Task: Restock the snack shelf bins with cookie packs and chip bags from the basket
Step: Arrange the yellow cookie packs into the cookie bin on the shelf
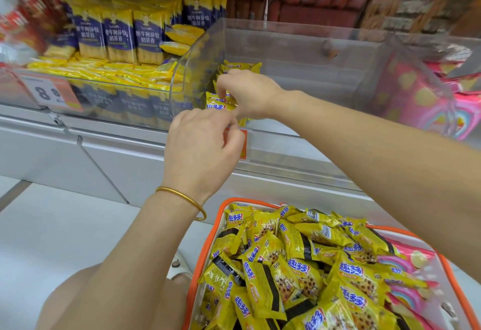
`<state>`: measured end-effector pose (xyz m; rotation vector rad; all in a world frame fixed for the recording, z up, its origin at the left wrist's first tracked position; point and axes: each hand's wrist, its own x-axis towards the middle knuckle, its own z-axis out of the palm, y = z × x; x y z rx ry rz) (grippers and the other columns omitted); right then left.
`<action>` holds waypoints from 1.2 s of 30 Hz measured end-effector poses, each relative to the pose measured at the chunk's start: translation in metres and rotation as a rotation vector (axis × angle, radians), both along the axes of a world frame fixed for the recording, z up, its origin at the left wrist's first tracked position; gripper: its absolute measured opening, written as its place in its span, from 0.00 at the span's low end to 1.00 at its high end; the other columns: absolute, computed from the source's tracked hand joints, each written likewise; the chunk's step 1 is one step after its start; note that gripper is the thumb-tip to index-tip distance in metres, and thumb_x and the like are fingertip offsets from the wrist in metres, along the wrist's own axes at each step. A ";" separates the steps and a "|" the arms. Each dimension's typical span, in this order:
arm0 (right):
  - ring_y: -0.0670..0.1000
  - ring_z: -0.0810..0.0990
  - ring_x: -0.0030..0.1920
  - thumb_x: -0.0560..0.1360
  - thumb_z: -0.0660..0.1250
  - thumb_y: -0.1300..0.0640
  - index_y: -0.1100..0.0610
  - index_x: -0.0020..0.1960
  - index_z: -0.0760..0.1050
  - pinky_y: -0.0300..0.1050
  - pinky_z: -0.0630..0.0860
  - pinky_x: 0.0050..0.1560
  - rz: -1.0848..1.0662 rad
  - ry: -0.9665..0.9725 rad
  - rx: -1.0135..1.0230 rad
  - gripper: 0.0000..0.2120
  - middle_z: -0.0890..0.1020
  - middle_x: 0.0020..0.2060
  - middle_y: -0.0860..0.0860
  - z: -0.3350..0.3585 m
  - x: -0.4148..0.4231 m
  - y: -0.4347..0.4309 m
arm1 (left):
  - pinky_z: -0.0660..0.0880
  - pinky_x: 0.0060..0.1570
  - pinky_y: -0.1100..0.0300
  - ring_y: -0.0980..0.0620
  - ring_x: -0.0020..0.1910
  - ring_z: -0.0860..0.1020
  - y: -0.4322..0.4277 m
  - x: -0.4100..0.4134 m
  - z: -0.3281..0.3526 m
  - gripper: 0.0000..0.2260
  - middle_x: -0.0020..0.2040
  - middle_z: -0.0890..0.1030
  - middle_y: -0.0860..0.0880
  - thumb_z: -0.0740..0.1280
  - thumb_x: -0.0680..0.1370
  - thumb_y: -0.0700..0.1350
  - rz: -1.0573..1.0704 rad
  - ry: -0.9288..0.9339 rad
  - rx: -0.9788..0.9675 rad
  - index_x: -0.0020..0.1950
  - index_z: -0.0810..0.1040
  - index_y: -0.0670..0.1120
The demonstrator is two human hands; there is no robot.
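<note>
**Progress:** early, by judgement.

**Clear bin** (286, 51), on the shelf: one short row of cookie packs (240, 65) stands on edge, filling only the bin's left end.

**Basket** (221, 215), below the shelf edge: heaped with the same packs. Pink chip bags (406, 262) lie along its right side, apparently untouched.

**Right hand** (250, 93): fingers pinch the row's top edges.

**Left hand** (205, 147): fingers curled at the bin's front lip beside a pack. Grip cannot be told.

**Packs:** small glossy yellow pillow wrappers with a blue-and-red logo, a chocolate-chip cookie print and crimped ends.
</note>
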<state>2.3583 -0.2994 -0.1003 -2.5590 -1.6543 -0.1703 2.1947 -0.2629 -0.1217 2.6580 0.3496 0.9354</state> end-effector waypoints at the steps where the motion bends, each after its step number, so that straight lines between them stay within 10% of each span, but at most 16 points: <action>1: 0.55 0.73 0.54 0.68 0.73 0.47 0.55 0.58 0.71 0.48 0.70 0.45 -0.006 0.011 -0.001 0.23 0.73 0.54 0.54 0.001 0.000 -0.001 | 0.59 0.43 0.57 0.45 0.39 0.73 0.000 0.000 -0.001 0.15 0.37 0.79 0.47 0.55 0.73 0.48 -0.002 -0.003 0.002 0.42 0.80 0.45; 10: 0.42 0.68 0.38 0.68 0.67 0.55 0.54 0.48 0.76 0.42 0.67 0.41 0.037 0.047 0.486 0.09 0.73 0.36 0.47 0.050 -0.080 -0.133 | 0.66 0.47 0.55 0.42 0.44 0.74 -0.030 -0.014 0.006 0.10 0.43 0.79 0.44 0.60 0.72 0.37 -0.167 -0.206 0.059 0.49 0.79 0.40; 14: 0.46 0.73 0.39 0.72 0.67 0.55 0.52 0.48 0.78 0.45 0.69 0.41 -0.205 0.226 0.144 0.05 0.72 0.32 0.43 -0.019 -0.095 -0.193 | 0.71 0.44 0.51 0.42 0.43 0.76 -0.061 -0.016 -0.010 0.10 0.43 0.80 0.45 0.59 0.73 0.38 -0.303 -0.115 0.054 0.47 0.79 0.40; 17: 0.54 0.76 0.55 0.74 0.66 0.52 0.52 0.57 0.75 0.47 0.73 0.50 -0.399 0.286 -0.190 0.12 0.77 0.48 0.48 -0.084 -0.087 -0.206 | 0.72 0.42 0.47 0.42 0.42 0.76 -0.077 -0.012 -0.021 0.11 0.41 0.79 0.45 0.58 0.73 0.40 -0.358 -0.023 0.070 0.46 0.79 0.41; 24: 0.57 0.76 0.60 0.75 0.67 0.50 0.55 0.60 0.70 0.49 0.73 0.49 -0.504 0.217 -0.285 0.16 0.75 0.58 0.54 -0.144 -0.084 -0.203 | 0.75 0.39 0.48 0.43 0.42 0.77 -0.091 -0.003 -0.034 0.12 0.41 0.80 0.46 0.56 0.73 0.42 -0.416 0.098 0.056 0.46 0.79 0.42; 30: 0.53 0.77 0.45 0.74 0.68 0.50 0.54 0.49 0.74 0.48 0.72 0.43 -0.503 0.362 0.167 0.09 0.78 0.43 0.51 -0.095 -0.098 -0.226 | 0.75 0.45 0.55 0.49 0.46 0.77 -0.090 -0.001 -0.037 0.13 0.44 0.78 0.52 0.56 0.73 0.46 -0.491 0.184 0.023 0.49 0.78 0.46; 36: 0.41 0.74 0.24 0.74 0.69 0.60 0.59 0.47 0.75 0.34 0.70 0.26 -0.591 1.073 0.702 0.04 0.79 0.29 0.50 -0.055 -0.116 -0.234 | 0.63 0.57 0.66 0.54 0.58 0.67 -0.091 -0.008 -0.038 0.24 0.57 0.68 0.53 0.66 0.66 0.61 -0.722 0.326 -0.036 0.57 0.72 0.50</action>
